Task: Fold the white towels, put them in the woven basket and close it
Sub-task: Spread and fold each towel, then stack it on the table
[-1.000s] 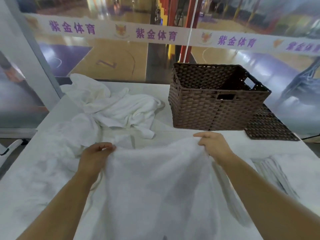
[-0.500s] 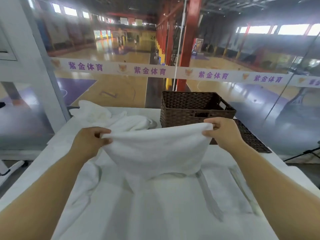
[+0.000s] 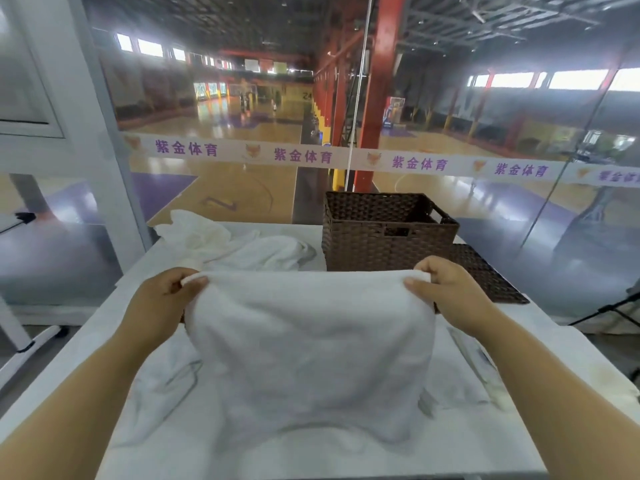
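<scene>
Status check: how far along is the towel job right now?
Nothing looks done: the woven basket stands open, no towel visible inside, its lid flat beside it. In hand: left hand and right hand hold one white towel up by its top corners. Left: folding it, the crumpled pile, loading, closing.

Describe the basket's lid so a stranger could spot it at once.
On the white table, find the brown woven basket at the far edge. The lid lies flat just right of it. Unlike the open box-shaped basket and the white towels, it is a thin dark woven panel.
</scene>
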The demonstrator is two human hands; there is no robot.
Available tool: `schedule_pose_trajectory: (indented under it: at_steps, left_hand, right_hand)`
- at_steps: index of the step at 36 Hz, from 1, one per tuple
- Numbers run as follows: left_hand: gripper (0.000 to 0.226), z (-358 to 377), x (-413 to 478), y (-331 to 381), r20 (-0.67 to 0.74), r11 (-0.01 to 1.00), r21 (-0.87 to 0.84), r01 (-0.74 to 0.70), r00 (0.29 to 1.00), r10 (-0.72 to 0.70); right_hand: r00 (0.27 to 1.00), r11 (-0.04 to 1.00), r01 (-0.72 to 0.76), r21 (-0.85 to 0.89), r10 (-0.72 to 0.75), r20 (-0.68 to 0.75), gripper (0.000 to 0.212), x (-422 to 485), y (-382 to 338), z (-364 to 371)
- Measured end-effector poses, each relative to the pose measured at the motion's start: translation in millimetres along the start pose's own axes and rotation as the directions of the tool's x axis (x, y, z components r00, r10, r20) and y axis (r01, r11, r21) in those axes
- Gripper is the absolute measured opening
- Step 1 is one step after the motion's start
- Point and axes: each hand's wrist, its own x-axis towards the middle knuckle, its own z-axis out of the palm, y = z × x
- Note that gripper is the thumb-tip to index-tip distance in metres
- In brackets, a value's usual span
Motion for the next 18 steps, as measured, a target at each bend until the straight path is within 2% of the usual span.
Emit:
schedule_pose_trajectory:
  at_steps: [5,8,11,13,16,18]
  left_hand:
    - [0.012,-3.3,-18.7,-17.4,0.004,0.990,0.126,0.070,0.997,-0.071]
    - [0.014,-1.9,-20.2,-35.3,0.050,0.988,0.097,0.124,0.990,-0.129]
    - [0.014,3.8,-21.1,-51.2,0.095,0.983,0.129,0.128,0.986,-0.140]
    - [0.009,9.6,-21.0,-60.7,0.114,0.981,0.150,0.121,0.984,-0.138]
    - [0.008,18.7,-17.1,-78.0,0.135,0.976,0.165,0.141,0.977,-0.164]
    - [0.011,25.2,-11.8,-89.3,0.146,0.972,0.121,0.202,0.965,-0.219]
  right_hand:
    - [0.997,0.998,-0.057,-0.001,0.057,0.058,0.017,-12.3,5.5,15.9]
    - [0.989,0.993,-0.117,-0.020,0.119,0.085,0.020,-14.8,14.3,28.0]
    - [0.984,0.967,-0.147,-0.209,0.165,0.072,0.023,-11.2,32.4,40.7]
    - [0.982,0.951,-0.164,-0.262,0.182,0.045,0.022,-7.6,44.9,51.6]
    - [0.971,0.949,-0.233,-0.214,0.240,0.007,0.018,-3.3,59.1,71.5]
    - [0.952,0.945,-0.307,-0.113,0.307,-0.020,0.013,0.5,67.3,85.4]
